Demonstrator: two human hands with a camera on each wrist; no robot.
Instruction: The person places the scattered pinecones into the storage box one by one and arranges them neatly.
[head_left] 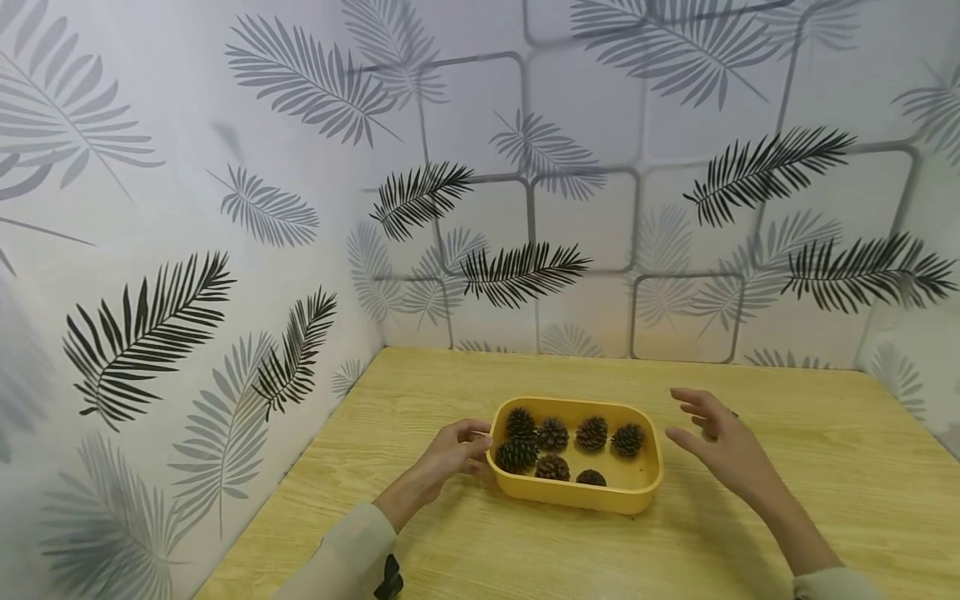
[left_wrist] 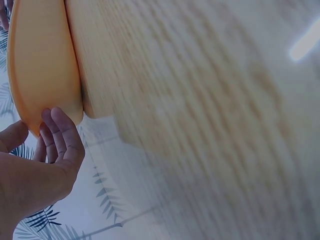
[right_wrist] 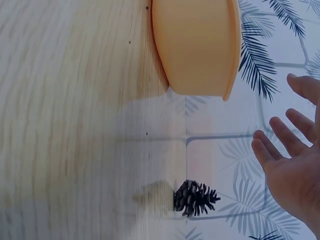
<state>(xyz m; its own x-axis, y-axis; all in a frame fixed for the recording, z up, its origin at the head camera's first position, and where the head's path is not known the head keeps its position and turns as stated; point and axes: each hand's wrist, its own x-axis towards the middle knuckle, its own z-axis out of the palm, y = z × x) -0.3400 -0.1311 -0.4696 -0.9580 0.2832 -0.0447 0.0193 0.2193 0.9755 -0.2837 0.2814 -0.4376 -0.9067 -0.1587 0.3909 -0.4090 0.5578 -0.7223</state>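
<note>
A yellow tub with a raised rim stands on the table, holding several brown pine cones. At its left end my left hand holds the tub, thumb at the rim; the left wrist view shows the curved fingers against the outer wall. To the right of the tub, apart from it, my right hand is raised with fingers spread and nothing in it. A single pine cone rests on the table near that hand, mostly hidden behind it in the head view.
The wood-grain table ends at a back wall covered in leaf-patterned sheeting. Similar sheeting rises along the left side. A small dark object shows beside the left sleeve.
</note>
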